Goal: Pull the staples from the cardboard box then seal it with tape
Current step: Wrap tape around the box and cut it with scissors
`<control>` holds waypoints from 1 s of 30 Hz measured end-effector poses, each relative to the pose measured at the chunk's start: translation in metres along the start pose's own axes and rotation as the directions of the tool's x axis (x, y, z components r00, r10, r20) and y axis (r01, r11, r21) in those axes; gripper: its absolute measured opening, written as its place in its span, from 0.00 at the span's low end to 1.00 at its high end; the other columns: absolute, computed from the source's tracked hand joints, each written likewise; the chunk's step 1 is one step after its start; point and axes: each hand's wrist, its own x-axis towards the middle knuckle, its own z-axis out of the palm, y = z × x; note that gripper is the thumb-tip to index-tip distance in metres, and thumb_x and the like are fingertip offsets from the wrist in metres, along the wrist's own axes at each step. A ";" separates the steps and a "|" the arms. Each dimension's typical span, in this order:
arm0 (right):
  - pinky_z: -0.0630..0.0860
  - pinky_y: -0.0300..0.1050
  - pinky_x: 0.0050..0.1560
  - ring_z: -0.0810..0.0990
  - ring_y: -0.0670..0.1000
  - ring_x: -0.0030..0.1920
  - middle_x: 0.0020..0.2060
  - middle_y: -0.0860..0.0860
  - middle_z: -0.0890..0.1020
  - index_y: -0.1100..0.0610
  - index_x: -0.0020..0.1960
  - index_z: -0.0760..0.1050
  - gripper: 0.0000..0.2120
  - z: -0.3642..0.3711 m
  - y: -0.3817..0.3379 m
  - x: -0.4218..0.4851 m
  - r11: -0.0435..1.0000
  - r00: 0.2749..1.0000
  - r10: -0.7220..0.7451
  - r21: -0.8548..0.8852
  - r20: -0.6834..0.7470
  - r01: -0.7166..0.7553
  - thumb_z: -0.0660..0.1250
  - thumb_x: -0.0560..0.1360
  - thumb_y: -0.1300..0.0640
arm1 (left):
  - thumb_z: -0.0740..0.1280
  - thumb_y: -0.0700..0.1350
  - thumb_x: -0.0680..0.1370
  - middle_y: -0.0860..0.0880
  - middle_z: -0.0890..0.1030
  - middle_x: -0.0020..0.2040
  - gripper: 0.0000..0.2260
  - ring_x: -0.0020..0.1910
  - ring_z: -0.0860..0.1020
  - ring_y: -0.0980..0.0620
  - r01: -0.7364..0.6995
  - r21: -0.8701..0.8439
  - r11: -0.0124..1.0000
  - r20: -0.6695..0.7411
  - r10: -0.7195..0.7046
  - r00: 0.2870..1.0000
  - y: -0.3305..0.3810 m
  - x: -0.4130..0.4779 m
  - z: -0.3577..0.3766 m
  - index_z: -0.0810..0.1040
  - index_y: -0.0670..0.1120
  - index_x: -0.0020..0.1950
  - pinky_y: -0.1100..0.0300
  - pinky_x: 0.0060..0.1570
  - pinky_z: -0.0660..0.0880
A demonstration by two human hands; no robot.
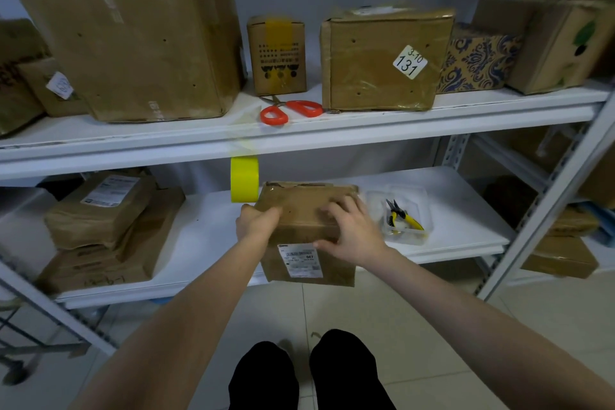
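Lower shelf, left end: stacked wrapped parcels, not in play. Next along is the yellow tape roll, standing on edge just beside the far left corner of the cardboard box. A pale see-through strip runs up from the roll across the front of the upper shelf; I can't tell where it ends.

The left hand is at the box's upper left edge, fingers curled over it and gripping. Whether a tape end is pinched there too, I can't tell. The box sits at the front lip of the lower shelf, its label facing the person and its long axis running left to right. The top looks glossy, likely some tape already on. No staples are visible from here.

The right hand is on top of the box toward its right side, fingers spread and bent with the tips pressing down, thumb on the front face by the label.

Right of the box, apart from it, a clear tray holds yellow-handled pliers. Orange scissors lie on the upper shelf above.

Key relation: the roll lies up and left of the left hand, close by, so the left hand is the nearer one for taping. The pliers are off the right hand's side. My guess is this is the sealing stage, with the right hand steadying the box.
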 end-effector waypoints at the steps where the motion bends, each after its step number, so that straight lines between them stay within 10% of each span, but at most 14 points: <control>1: 0.66 0.51 0.68 0.61 0.55 0.71 0.65 0.49 0.67 0.50 0.68 0.68 0.29 0.000 0.004 0.004 0.999 0.999 -0.035 -0.026 0.005 0.035 0.71 0.71 0.43 | 0.69 0.50 0.71 0.43 0.77 0.54 0.17 0.53 0.77 0.41 -0.007 -0.024 1.000 0.010 0.007 1.000 -0.001 0.000 0.000 0.71 0.46 0.55 0.46 0.55 0.78; 7: 0.51 0.59 0.72 0.64 0.53 0.70 0.65 0.48 0.72 0.49 0.66 0.71 0.21 -0.015 0.006 0.037 0.949 0.993 -0.114 -0.294 0.019 0.114 0.67 0.75 0.57 | 0.64 0.40 0.73 0.38 0.80 0.48 0.04 0.50 0.80 0.38 0.046 -0.060 0.997 -0.004 -0.047 0.999 -0.004 0.008 -0.020 0.74 0.44 0.38 0.48 0.50 0.77; 15: 0.54 0.56 0.74 0.66 0.54 0.68 0.63 0.51 0.72 0.53 0.65 0.71 0.22 -0.010 -0.022 0.034 0.938 0.986 -0.164 -0.313 -0.019 0.150 0.67 0.72 0.60 | 0.57 0.40 0.78 0.34 0.78 0.59 0.13 0.53 0.77 0.35 -0.036 -0.153 0.988 -0.127 0.016 0.992 0.009 0.020 -0.066 0.77 0.36 0.56 0.46 0.51 0.74; 22: 0.74 0.41 0.38 0.79 0.53 0.44 0.42 0.51 0.81 0.57 0.46 0.80 0.09 -0.040 -0.073 0.033 0.886 0.800 -0.462 -0.180 -0.382 0.427 0.70 0.67 0.64 | 0.62 0.54 0.78 0.46 0.76 0.49 0.15 0.49 0.74 0.46 -0.281 -0.263 0.923 -0.216 0.227 0.950 0.061 -0.022 -0.069 0.72 0.43 0.54 0.52 0.54 0.72; 30: 0.72 0.41 0.39 0.77 0.52 0.49 0.46 0.50 0.80 0.55 0.48 0.79 0.08 -0.090 -0.110 0.048 0.893 0.727 -0.421 -0.109 -0.542 0.436 0.67 0.70 0.63 | 0.69 0.46 0.73 0.42 0.76 0.40 0.10 0.43 0.74 0.42 -0.244 -0.061 0.968 -0.162 0.232 0.959 0.086 -0.026 -0.081 0.74 0.40 0.38 0.57 0.43 0.68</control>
